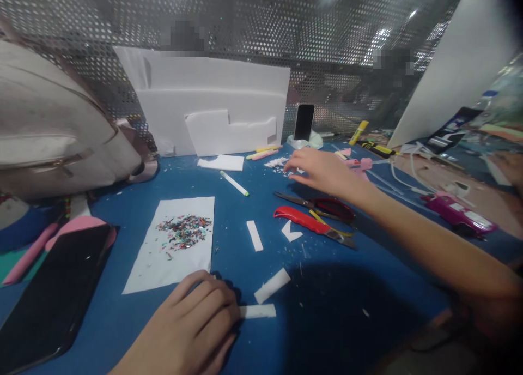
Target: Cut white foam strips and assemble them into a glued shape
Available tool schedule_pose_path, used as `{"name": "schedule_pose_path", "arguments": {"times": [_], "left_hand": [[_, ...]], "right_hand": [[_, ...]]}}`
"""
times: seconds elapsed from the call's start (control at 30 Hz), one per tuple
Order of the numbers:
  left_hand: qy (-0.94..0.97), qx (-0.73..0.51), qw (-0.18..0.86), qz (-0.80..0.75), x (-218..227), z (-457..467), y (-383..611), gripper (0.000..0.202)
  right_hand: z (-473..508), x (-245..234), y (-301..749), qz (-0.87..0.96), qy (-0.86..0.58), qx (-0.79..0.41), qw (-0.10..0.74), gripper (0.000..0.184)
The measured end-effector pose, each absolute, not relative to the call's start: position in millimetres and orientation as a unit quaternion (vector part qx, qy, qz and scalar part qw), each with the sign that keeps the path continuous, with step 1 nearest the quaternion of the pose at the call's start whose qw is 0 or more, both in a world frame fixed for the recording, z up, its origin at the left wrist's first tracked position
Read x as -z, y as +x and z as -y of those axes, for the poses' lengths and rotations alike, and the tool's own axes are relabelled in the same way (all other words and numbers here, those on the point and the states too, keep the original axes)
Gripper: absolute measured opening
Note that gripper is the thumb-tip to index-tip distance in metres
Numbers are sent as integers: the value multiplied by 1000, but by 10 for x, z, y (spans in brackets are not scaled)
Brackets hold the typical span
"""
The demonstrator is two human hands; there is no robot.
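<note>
My left hand [200,320] rests on the blue table with its fingers curled together; what lies under them is hidden. A white strip [259,310] begins right at its fingertips. Farther back, my right hand [316,170] reaches out with thumb and fingers apart, beside a small heap of white scraps [276,163]. Dark-handled scissors [302,199] and a red utility knife [300,218] lie just below it. Between the hands are more white pieces: an upright strip [254,236], a slanted one [272,285] and a notched bit [291,232]. Colourful chips [186,232] cover part of a white sheet [143,271].
A black phone [57,288] and a pale bag [53,124] are on the left. White boards [212,80] lean against the perforated metal screen at the back. A marker [234,183], a pink glue gun [359,165] and a purple toy car [460,214] are also here.
</note>
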State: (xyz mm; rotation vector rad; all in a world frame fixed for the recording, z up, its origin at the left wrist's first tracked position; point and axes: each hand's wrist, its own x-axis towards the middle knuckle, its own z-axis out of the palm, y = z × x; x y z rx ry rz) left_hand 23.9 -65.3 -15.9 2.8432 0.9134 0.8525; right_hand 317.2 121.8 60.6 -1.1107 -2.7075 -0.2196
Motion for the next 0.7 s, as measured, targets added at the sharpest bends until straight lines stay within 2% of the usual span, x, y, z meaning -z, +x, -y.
{"name": "schedule_pose_path", "arguments": {"times": [0.07, 0.23, 0.33, 0.43, 0.5, 0.7], "left_hand": [[914, -272, 25, -301, 119, 654, 219, 21], [828, -297, 162, -447, 133, 692, 103, 26], [813, -298, 173, -470, 147, 713, 78, 23], [817, -293, 156, -471, 146, 711, 80, 20], [823, -287, 146, -468, 150, 698, 69, 22], [843, -273, 127, -447, 160, 664, 35, 25]], "right_hand": [[-1200, -574, 3112, 923, -365, 61, 106, 20], [-651, -508, 2799, 969, -199, -135, 47, 16], [-289, -430, 2618, 975, -106, -196, 10, 22], [-97, -309, 2526, 978, -88, -188, 1, 41], [-73, -256, 2525, 978, -92, -186, 2, 46], [-226, -296, 2659, 958, -141, -248, 3, 31]]}}
